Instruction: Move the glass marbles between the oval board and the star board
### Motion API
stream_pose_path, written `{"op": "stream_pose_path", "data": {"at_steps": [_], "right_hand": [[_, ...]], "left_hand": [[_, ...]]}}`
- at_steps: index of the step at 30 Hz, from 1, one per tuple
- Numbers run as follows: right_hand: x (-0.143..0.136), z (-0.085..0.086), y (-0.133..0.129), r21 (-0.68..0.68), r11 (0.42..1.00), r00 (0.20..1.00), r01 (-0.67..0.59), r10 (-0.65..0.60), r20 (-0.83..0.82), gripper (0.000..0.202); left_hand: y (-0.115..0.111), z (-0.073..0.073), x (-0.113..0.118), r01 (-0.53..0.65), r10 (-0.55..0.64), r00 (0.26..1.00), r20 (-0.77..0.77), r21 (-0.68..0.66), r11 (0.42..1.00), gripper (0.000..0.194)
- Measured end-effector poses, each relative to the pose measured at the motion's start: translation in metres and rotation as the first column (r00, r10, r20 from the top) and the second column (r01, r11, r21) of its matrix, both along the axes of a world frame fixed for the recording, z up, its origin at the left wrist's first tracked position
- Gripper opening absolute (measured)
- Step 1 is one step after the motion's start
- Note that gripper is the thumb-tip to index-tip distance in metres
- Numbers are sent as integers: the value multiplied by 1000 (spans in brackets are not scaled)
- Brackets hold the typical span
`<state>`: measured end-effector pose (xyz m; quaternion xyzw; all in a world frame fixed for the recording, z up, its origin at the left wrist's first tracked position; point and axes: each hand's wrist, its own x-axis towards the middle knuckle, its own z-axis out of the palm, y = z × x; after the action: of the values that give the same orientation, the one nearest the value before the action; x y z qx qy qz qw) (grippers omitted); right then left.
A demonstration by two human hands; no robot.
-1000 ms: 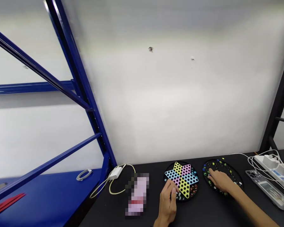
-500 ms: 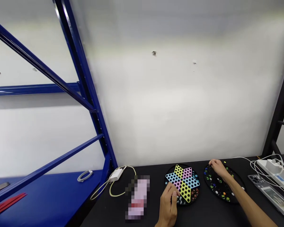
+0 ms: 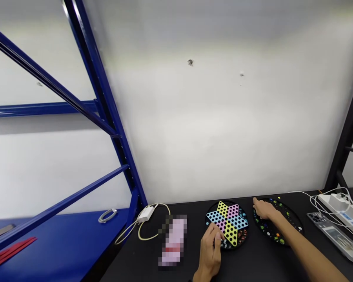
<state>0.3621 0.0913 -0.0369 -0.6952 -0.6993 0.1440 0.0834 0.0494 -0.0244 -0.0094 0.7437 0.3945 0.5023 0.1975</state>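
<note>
A Chinese checkers board [image 3: 234,222] with a yellow, blue and pink star full of holes lies on the black table. My left hand [image 3: 211,246] is at its lower left edge, fingers bent together, their tips over a corner of the star. What they hold, if anything, is hidden. Glassy marbles show around the star, in the tray below it. To the right lies a round black tray [image 3: 295,217] with several coloured marbles and pieces. My right hand [image 3: 264,208] is over its upper left rim, fingers closed; anything in them is too small to make out.
A blurred pink item [image 3: 175,241] and a white charger [image 3: 146,214] with its cable lie on the left. At the right are a power strip [image 3: 341,207] with white cords and a clear case [image 3: 335,237]. A white wall [image 3: 223,137] stands behind.
My right hand has moved left across the round tray to its upper left rim. My left hand has stayed at the star board. The view has shifted slightly.
</note>
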Motion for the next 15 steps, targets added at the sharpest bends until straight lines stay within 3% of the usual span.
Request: {"op": "stream_pose_path", "data": {"at_steps": [2,4,7,10,15], "right_hand": [[5,6,-2,61,998,971,33,-18,-238,22],[12,12,-6,109,990,886,88,-27,-464,30],[20,17,-14,137,979,765,153,-29,-643,39],[21,15,-22,127,975,730,181,-47,-681,45],[12,5,-38,126,986,842,108,-23,-539,39]], "left_hand": [[0,-1,0,-1,1,1000,5,-1,1000,51],[0,-1,1,6,-6,1000,3,0,1000,51],[-1,-2,2,18,-18,1000,-5,7,1000,51],[-1,-2,2,13,-13,1000,-5,14,1000,50],[0,-4,1,8,-8,1000,-10,-7,1000,51]]}}
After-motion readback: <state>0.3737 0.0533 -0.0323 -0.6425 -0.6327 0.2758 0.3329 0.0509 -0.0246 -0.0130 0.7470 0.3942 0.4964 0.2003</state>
